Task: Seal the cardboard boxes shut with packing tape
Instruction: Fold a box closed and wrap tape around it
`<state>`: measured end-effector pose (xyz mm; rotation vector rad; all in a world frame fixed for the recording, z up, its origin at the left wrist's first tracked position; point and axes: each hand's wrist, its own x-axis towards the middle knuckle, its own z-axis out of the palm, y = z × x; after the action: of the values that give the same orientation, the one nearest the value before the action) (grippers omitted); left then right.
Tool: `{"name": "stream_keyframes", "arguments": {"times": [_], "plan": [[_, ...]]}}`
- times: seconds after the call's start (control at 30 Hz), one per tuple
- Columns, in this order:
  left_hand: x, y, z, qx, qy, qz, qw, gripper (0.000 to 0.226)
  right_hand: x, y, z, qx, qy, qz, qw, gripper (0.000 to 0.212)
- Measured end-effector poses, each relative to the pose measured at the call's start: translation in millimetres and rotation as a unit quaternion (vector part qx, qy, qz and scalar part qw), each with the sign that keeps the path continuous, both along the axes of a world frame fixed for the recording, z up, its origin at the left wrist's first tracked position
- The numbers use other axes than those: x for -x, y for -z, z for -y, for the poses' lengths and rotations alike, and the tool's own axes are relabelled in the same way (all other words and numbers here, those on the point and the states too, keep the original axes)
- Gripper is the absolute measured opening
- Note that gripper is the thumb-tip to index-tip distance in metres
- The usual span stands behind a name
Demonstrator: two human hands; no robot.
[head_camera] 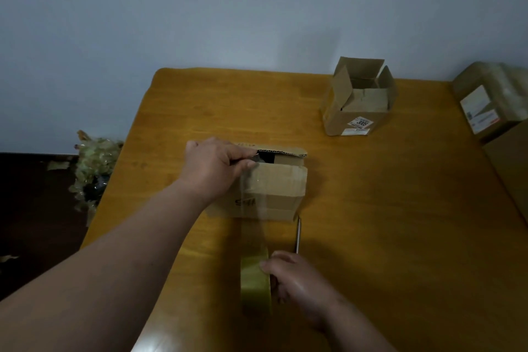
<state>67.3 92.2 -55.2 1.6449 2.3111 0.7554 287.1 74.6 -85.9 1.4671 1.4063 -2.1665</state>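
Right hand (pixel 297 280) grips tape roll (pixel 255 280) | left hand (pixel 213 168) pinches strip (end hidden) on box (pixel 275 188)

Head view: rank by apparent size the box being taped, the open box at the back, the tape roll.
1. Box being taped
2. Open box at the back, looks close to it but sits farther away, so unsure
3. Tape roll, smallest

- A plain, pale blue-grey painted wall (pixel 200 8) fills the upper half of the view, unlit and even.
- A glossy orange-brown wooden table (pixel 400 237) with rounded corners stands against it.
- A dark brown floor (pixel 34 208) lies left of the table, in dim light.
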Motion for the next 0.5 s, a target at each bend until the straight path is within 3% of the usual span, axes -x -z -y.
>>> {"name": "stream_keyframes", "arguments": {"times": [0.5], "plan": [[10.0, 3.2, -10.2, 0.026, 0.035, 0.032, 0.999, 0.029, 9.9, 18.4, -1.9, 0.019, -0.007, -0.006, 1.000, 0.015]]}}
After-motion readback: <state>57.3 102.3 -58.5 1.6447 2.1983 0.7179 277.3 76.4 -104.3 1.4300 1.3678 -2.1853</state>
